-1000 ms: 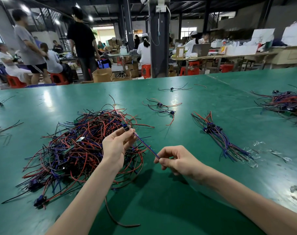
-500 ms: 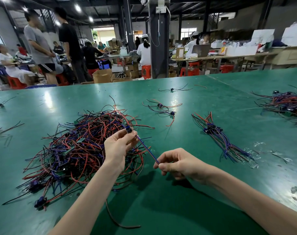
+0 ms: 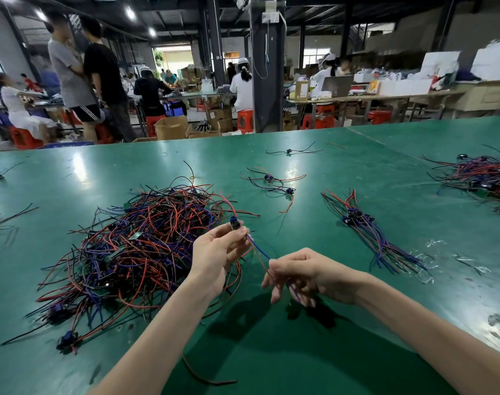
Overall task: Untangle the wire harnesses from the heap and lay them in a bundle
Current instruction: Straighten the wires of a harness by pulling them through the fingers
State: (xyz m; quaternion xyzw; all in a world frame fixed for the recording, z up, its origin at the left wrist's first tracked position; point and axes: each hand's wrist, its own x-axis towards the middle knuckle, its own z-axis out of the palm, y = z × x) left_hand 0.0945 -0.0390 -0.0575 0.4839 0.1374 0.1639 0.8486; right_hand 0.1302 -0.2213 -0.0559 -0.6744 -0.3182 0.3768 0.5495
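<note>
A tangled heap of red, blue and black wire harnesses (image 3: pixel 134 252) lies on the green table (image 3: pixel 271 352) to the left of my hands. My left hand (image 3: pixel 214 253) pinches the small black connector of one harness (image 3: pixel 258 249), raised at the heap's right edge. Its blue wire runs down to my right hand (image 3: pixel 300 273), which holds the wire between thumb and forefinger while the other fingers hang loose. A tidy bundle of harnesses (image 3: pixel 368 229) lies on the table to the right.
Two loose harnesses (image 3: pixel 271 181) lie behind the heap and another (image 3: pixel 291 151) farther back. A second heap (image 3: pixel 482 178) sits at the right edge. Stray wires (image 3: pixel 3 220) lie at the left. Clear plastic scraps (image 3: pixel 440 252) lie beside the bundle. People work at benches behind the table.
My right hand has loosened, its lower fingers spreading while the wire slides through. My left hand stays at the heap's edge holding the connector. The people in the background have shifted.
</note>
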